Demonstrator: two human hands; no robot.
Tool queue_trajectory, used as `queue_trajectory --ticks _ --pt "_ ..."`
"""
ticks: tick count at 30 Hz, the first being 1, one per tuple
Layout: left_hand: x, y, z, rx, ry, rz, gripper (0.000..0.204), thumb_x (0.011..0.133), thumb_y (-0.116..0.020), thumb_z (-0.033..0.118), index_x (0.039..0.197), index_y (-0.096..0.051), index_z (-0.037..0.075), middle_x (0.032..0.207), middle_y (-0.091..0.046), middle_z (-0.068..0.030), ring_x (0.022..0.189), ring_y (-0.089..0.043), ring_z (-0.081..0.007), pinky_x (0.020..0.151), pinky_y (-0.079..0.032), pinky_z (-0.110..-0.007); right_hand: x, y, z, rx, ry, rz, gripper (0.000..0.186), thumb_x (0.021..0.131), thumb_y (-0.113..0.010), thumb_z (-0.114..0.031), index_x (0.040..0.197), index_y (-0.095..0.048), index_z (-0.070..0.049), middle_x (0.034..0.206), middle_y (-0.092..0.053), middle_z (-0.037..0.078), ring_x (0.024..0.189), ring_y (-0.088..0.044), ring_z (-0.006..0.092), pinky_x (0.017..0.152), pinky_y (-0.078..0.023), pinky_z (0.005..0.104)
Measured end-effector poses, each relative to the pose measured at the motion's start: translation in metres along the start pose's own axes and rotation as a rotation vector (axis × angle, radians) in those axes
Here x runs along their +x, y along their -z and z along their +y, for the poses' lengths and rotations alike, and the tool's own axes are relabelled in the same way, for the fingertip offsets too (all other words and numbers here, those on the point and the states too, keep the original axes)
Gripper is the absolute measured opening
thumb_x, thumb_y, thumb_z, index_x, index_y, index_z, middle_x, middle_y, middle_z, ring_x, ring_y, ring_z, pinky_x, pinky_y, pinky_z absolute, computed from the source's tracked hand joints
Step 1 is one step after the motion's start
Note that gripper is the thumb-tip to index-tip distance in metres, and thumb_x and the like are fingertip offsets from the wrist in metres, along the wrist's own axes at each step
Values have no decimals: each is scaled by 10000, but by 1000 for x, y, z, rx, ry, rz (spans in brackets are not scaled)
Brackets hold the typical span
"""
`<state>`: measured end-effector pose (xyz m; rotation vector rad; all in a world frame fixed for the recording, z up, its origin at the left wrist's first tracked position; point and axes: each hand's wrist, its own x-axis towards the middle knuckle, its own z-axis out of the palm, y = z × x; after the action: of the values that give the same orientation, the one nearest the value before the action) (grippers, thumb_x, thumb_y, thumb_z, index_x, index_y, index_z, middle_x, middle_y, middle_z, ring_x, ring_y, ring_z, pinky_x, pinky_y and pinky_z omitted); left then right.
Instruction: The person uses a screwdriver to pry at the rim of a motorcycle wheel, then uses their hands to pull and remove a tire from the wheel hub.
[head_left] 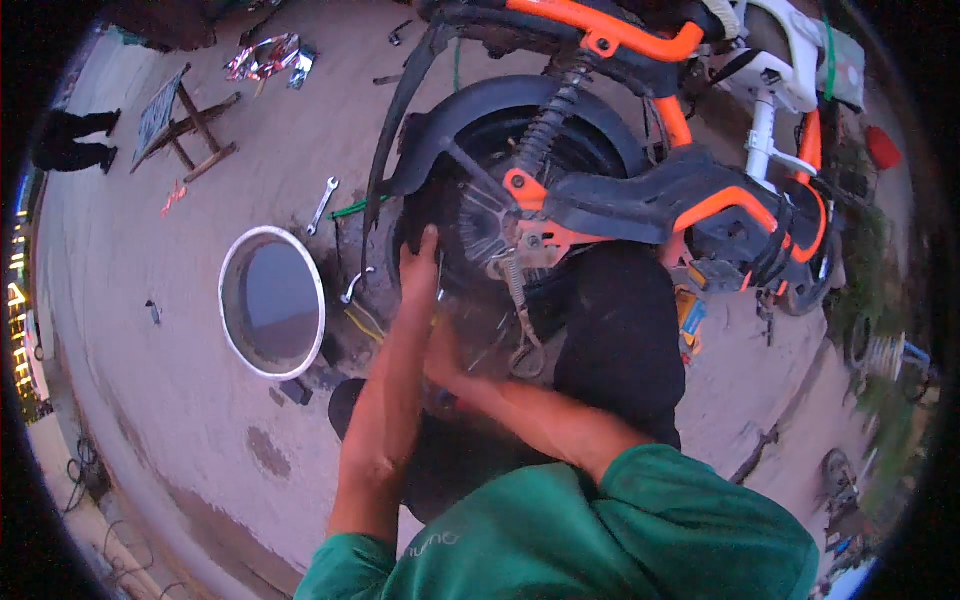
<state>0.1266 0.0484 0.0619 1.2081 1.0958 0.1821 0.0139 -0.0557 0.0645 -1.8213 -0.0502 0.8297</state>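
Observation:
A motorbike's rear wheel, with a black tire [418, 212] under a dark mudguard, stands in front of me. My left hand [420, 262] is against the tire's near left side, a digit stretched along it and the other fingers partly hidden; it appears to grip the tire. Lower down, my right hand [440, 352] is smeared by motion beside the wheel's bottom edge, so its fingers and anything in them do not show clearly. Between the hands a thin shiny metal piece [441, 284] shows. A coil spring [517, 280] hangs by the hub, close to my right hand.
Left of the wheel stands a white-rimmed basin [226, 318] of water. An open-end wrench [322, 206] and a bent metal tool [352, 286] lie nearby. The orange motorbike frame [610, 32] spans above. A small wooden stand [198, 135] is farther left, near another person's dark-clothed legs [75, 140].

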Motion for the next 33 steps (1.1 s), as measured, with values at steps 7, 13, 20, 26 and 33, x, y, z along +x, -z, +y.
queue_trajectory --ticks 7,13,20,26,33 --pt "-14 -43 12 283 -178 296 1070 867 -711 628 1451 -371 -202 1491 -448 -363 1406 -452 -410 1168 -345 -399 22 41 68 -75 13 -66 638 974 -628 -314 1469 -374 -2 1240 -615 322 1151 -592 514 945 -484 556" --pt "-14 -34 26 307 -255 204 923 921 -693 544 1430 -422 -177 1442 -511 -341 1367 -497 -390 1144 -371 -392 -7 42 63 -277 87 168 541 974 -636 -335 1401 -506 -30 1162 -679 266 1066 -651 465 903 -525 513" --pt "-13 -33 17 121 -471 149 846 907 -735 455 1432 -451 -146 1452 -530 -294 1372 -497 -360 1162 -348 -378 -69 105 35 -421 -129 -278 419 943 -670 -301 1266 -585 -48 1136 -686 225 1037 -655 444 870 -528 508" --pt "-13 -35 18 170 -392 207 852 888 -742 474 1410 -477 -145 1430 -536 -326 1366 -501 -412 1154 -364 -404 -104 201 -85 -458 -161 -458 537 932 -696 -355 1303 -523 -8 1144 -672 241 1064 -660 410 923 -513 471" --pt "-8 -28 18 277 -425 212 941 845 -742 573 1410 -485 -134 1417 -531 -353 1360 -503 -446 1142 -383 -424 -82 305 -161 -505 89 -471 281 955 -713 -263 1114 -668 -37 910 -687 83 798 -646 150 740 -527 341"
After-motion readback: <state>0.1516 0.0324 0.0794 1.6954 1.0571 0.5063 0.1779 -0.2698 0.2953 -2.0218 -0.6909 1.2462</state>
